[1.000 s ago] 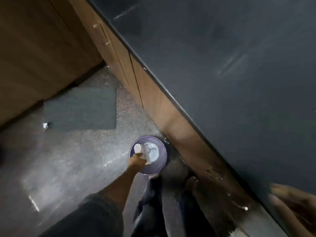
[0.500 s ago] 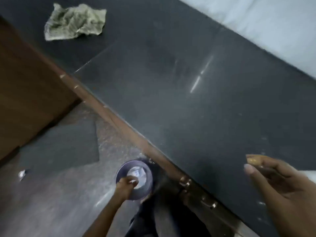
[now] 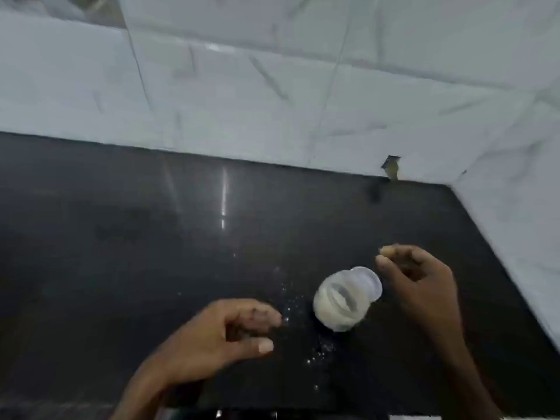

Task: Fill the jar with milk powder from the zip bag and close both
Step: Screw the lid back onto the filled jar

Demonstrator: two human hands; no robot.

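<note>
Head view: small clear plastic jar [image 3: 345,297] of pale powder upright on black desk [image 3: 151,237], lid apparently on, left hand [image 3: 225,334] at 8 o'clock and right hand [image 3: 421,281] at 2 o'clock both empty, loosely curled, flanking it, likely to grab.

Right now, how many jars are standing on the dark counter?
1. The jar stands on the counter between the left hand and the right hand, touched by neither. More may be outside the view.

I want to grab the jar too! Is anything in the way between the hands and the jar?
No. The jar stands alone on the dark counter, with only spilled powder specks between it and the left hand. The right hand is beside it.
</note>
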